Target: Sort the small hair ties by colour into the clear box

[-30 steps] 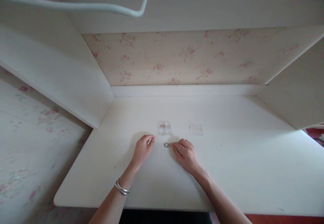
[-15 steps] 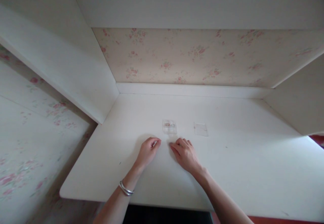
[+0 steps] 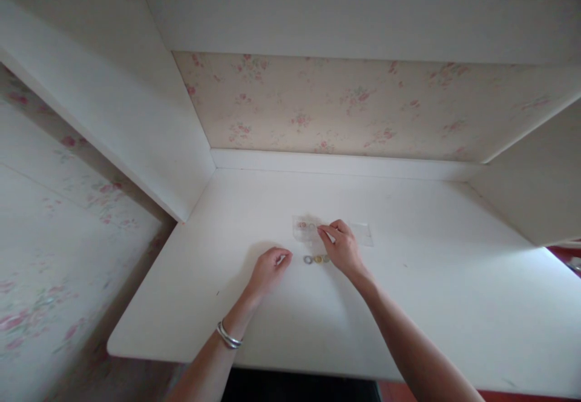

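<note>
A small clear plastic case (image 3: 298,237) lies on the white table, with small reddish and ring-like pieces inside. My right hand (image 3: 344,249) is over the case's right edge, thumb and fingertips pinched; whatever they hold is too small to make out. Just below it, a silvery ring-shaped piece (image 3: 308,260) and a gold-coloured round piece (image 3: 318,259) lie in a short row, running up to the right hand. My left hand (image 3: 269,270) rests on the table left of this row, its fingertips closed together. I cannot see what is in them, if anything.
A flat clear plastic lid or tray (image 3: 362,233) lies to the right, partly behind my right hand. White side panels (image 3: 113,93) and a back ledge (image 3: 345,164) bound the white table (image 3: 436,305). A dark speck (image 3: 218,293) is at the left.
My right hand has moved up and slightly right, from the table to the case's edge. The row of small round pieces it covered is now visible. The left hand has hardly moved.
</note>
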### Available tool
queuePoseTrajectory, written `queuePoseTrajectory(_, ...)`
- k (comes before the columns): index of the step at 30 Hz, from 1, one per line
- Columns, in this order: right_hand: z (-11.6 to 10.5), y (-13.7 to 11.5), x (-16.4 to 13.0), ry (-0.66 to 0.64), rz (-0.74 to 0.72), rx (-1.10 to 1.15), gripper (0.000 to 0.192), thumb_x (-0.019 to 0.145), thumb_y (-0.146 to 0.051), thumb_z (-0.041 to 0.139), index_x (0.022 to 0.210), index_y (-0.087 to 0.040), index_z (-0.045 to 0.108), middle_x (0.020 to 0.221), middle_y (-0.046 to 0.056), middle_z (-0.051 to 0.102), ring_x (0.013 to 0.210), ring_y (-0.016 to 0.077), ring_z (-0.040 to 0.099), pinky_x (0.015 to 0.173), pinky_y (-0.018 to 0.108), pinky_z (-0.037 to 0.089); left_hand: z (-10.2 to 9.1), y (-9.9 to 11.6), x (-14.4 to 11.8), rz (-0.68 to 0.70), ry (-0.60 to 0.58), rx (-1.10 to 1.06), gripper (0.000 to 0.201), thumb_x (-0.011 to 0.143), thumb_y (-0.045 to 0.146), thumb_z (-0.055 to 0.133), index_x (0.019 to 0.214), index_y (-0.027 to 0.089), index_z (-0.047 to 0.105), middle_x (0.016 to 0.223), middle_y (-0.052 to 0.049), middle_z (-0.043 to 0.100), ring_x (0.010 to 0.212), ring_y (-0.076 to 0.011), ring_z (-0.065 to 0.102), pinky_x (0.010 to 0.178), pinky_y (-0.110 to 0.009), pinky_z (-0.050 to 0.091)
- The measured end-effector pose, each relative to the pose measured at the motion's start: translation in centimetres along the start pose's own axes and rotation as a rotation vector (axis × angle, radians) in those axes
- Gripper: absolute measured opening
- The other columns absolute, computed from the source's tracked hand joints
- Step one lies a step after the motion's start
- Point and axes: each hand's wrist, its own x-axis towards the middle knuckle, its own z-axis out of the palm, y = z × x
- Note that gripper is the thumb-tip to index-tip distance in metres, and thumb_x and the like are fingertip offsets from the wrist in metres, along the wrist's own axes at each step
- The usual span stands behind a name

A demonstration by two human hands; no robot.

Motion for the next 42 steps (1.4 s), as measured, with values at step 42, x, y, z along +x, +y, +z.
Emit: queuePoseTrajectory(42,-1.6,2.9,-5.3,0.187,0.441,0.315,0.033,0.083,-0.045,0.053,0.085,-0.019,0.072,0.077,0.004,0.057,0.069,0.0152,0.052,0.063,0.029,0.041,3.3,3.8,-0.7,0.213,-0.134,0.545,0.03,0.093,0.031,0.037,0.103,0.029,0.065,0.092,-0.005,0.061,0.075,-0.0149,0.061,0.066,-0.024,0.046)
